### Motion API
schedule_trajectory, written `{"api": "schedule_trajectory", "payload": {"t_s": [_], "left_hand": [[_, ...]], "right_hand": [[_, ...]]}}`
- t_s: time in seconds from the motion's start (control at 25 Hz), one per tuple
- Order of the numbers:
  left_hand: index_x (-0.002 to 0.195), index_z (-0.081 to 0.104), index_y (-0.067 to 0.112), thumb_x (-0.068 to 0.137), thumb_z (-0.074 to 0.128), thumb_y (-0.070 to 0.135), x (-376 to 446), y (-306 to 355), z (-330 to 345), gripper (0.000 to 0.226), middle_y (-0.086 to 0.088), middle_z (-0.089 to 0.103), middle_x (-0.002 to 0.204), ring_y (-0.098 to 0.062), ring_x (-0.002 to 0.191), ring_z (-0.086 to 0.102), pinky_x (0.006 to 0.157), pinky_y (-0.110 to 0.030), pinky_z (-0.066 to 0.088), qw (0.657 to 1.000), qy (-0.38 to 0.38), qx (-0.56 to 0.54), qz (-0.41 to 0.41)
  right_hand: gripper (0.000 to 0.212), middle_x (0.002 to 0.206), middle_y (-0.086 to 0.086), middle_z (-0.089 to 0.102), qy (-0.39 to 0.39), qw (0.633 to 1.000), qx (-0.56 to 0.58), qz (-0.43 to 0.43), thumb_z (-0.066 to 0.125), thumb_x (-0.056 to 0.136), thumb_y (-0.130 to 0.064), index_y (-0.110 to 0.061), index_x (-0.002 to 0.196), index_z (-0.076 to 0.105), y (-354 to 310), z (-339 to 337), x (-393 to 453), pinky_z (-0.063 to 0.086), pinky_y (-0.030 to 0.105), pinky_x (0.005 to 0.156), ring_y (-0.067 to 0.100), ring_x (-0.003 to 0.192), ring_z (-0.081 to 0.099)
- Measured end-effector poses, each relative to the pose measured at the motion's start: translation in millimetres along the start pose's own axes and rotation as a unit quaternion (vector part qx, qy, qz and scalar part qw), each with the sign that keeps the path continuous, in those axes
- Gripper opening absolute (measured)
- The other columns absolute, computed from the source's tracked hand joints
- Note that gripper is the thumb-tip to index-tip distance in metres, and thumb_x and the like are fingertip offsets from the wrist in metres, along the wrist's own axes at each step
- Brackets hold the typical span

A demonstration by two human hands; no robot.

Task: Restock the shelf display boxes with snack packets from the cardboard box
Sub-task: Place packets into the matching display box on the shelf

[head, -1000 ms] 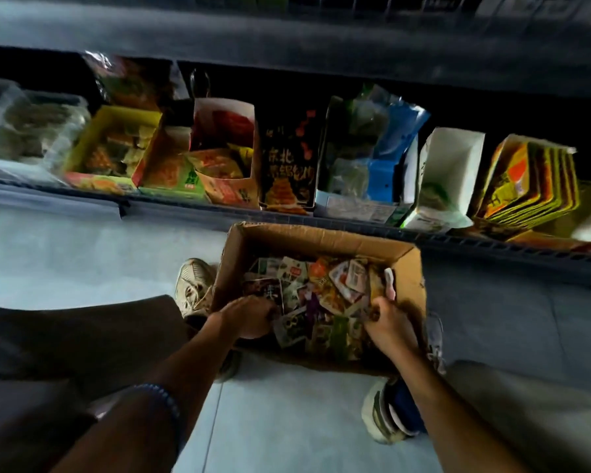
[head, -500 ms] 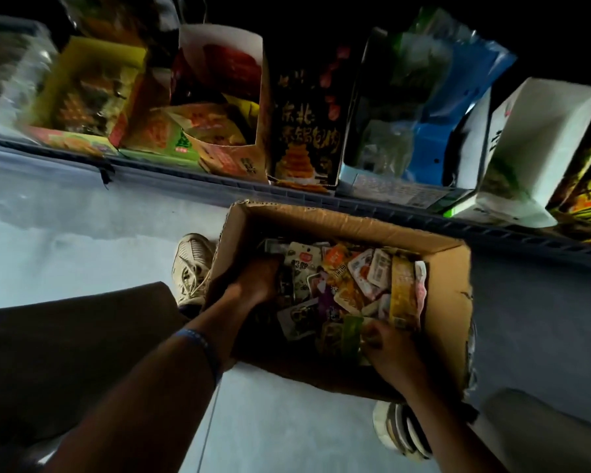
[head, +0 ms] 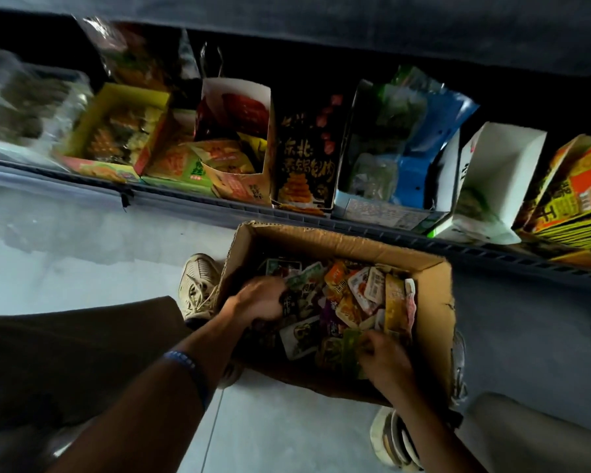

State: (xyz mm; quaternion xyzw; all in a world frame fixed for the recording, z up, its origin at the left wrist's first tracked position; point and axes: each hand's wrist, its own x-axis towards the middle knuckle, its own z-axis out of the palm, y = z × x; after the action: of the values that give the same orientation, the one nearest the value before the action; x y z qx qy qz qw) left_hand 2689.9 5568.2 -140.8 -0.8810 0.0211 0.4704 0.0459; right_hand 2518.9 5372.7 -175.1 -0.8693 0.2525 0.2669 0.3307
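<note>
An open cardboard box stands on the floor just below the shelf, filled with several mixed snack packets. My left hand is inside its left side, with the fingers curled down into the dark packets there. At the near right corner my right hand has its fingers closed on a green packet. On the shelf above stand the display boxes: a yellow one, a red and white one, a black one, a blue and white one and a white one.
A yellow-orange display box sits at the far right of the shelf and a clear plastic tub at the far left. The grey shelf rail runs in front. My shoes flank the cardboard box on the pale floor.
My left hand has slid from the box's left wall rightward onto the packets. My right hand has stayed at the near right corner, working on the green packet.
</note>
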Motion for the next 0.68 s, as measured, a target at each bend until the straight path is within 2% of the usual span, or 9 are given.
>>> {"api": "schedule_trajectory", "payload": {"t_s": [0.04, 0.12, 0.2, 0.28, 0.36, 0.44, 0.52, 0.6, 0.68], "left_hand": [[0.111, 0.066, 0.011, 0.083, 0.065, 0.014, -2.2, -12.4, 0.9, 0.028, -0.011, 0.069, 0.110, -0.023, 0.094, 0.067, 0.069, -0.025, 0.049, 0.998, 0.040, -0.017, 0.044], [0.113, 0.064, 0.011, 0.082, 0.070, 0.015, -44.4, -23.8, -33.9, 0.032, -0.006, 0.068, 0.107, -0.018, 0.088, 0.064, 0.066, -0.026, 0.051, 0.988, 0.058, -0.040, 0.139], [0.132, 0.055, 0.011, 0.081, 0.080, 0.025, -72.8, -30.2, -62.7, 0.059, -0.004, 0.062, 0.120, -0.021, 0.104, 0.061, 0.077, -0.025, 0.050, 0.979, 0.072, -0.088, 0.168], [0.139, 0.046, 0.008, 0.079, 0.082, 0.029, -102.1, -39.2, -83.1, 0.073, -0.003, 0.055, 0.129, -0.022, 0.114, 0.056, 0.084, -0.026, 0.047, 0.967, 0.080, -0.144, 0.195], [0.128, 0.056, 0.008, 0.072, 0.086, 0.032, -121.8, -46.0, -93.8, 0.068, 0.000, 0.062, 0.125, -0.020, 0.108, 0.062, 0.086, -0.032, 0.054, 0.953, 0.074, -0.176, 0.234], [0.122, 0.062, 0.011, 0.067, 0.090, 0.031, -140.7, -47.0, -98.6, 0.065, -0.002, 0.070, 0.116, -0.022, 0.104, 0.068, 0.088, -0.040, 0.058, 0.936, 0.074, -0.201, 0.278], [0.116, 0.063, 0.015, 0.066, 0.090, 0.027, -156.6, -44.5, -104.2, 0.058, 0.001, 0.072, 0.109, -0.016, 0.099, 0.070, 0.087, -0.041, 0.059, 0.924, 0.079, -0.214, 0.307], [0.111, 0.065, 0.017, 0.065, 0.091, 0.027, -172.9, -39.7, -111.2, 0.054, 0.002, 0.073, 0.105, -0.014, 0.097, 0.071, 0.088, -0.041, 0.059, 0.910, 0.076, -0.246, 0.324], [0.108, 0.066, 0.017, 0.061, 0.093, 0.028, -185.1, -40.0, -122.4, 0.055, 0.002, 0.074, 0.102, -0.015, 0.096, 0.071, 0.088, -0.041, 0.059, 0.899, 0.092, -0.284, 0.320]], "right_hand": [[0.016, 0.107, -0.002, 0.068, 0.024, 1.000, 0.000, -0.012, 0.053, 0.098, -0.022, -0.027, 0.108, 0.064, -6.4, -5.1, -3.4, 0.056, 0.032, 0.078, 0.015, 0.094, 0.064], [0.013, 0.103, -0.006, 0.069, 0.077, 0.996, 0.023, -0.027, 0.055, 0.097, -0.022, -0.028, 0.104, 0.063, -24.9, -19.6, -9.9, 0.058, 0.029, 0.073, 0.010, 0.087, 0.065], [0.016, 0.108, -0.007, 0.069, 0.105, 0.988, 0.105, -0.040, 0.061, 0.094, -0.025, -0.026, 0.110, 0.064, -46.5, -37.3, -16.1, 0.057, 0.027, 0.075, 0.008, 0.089, 0.066], [0.039, 0.121, -0.009, 0.063, 0.035, 0.955, 0.290, -0.058, 0.071, 0.088, -0.033, -0.023, 0.124, 0.058, -74.6, -58.8, -26.7, 0.052, 0.026, 0.079, 0.010, 0.103, 0.062], [0.066, 0.134, -0.012, 0.055, -0.075, 0.889, 0.441, -0.096, 0.077, 0.081, -0.040, -0.028, 0.139, 0.047, -102.9, -78.4, -40.1, 0.046, 0.030, 0.093, 0.010, 0.120, 0.055], [0.057, 0.128, -0.011, 0.065, -0.101, 0.870, 0.456, -0.157, 0.078, 0.081, -0.034, -0.030, 0.133, 0.056, -127.0, -97.5, -53.4, 0.045, 0.035, 0.100, 0.011, 0.119, 0.060], [0.035, 0.109, -0.009, 0.074, -0.053, 0.869, 0.460, -0.175, 0.078, 0.080, -0.024, -0.028, 0.113, 0.067, -144.0, -117.8, -66.0, 0.050, 0.036, 0.097, 0.015, 0.109, 0.066], [0.031, 0.103, -0.004, 0.076, -0.004, 0.862, 0.476, -0.173, 0.078, 0.080, -0.020, -0.024, 0.109, 0.069, -151.5, -136.9, -72.0, 0.054, 0.037, 0.092, 0.021, 0.104, 0.069], [0.029, 0.102, 0.003, 0.076, 0.055, 0.836, 0.523, -0.158, 0.078, 0.080, -0.015, -0.019, 0.107, 0.071, -153.6, -159.7, -77.3, 0.055, 0.043, 0.091, 0.025, 0.099, 0.071]]}}
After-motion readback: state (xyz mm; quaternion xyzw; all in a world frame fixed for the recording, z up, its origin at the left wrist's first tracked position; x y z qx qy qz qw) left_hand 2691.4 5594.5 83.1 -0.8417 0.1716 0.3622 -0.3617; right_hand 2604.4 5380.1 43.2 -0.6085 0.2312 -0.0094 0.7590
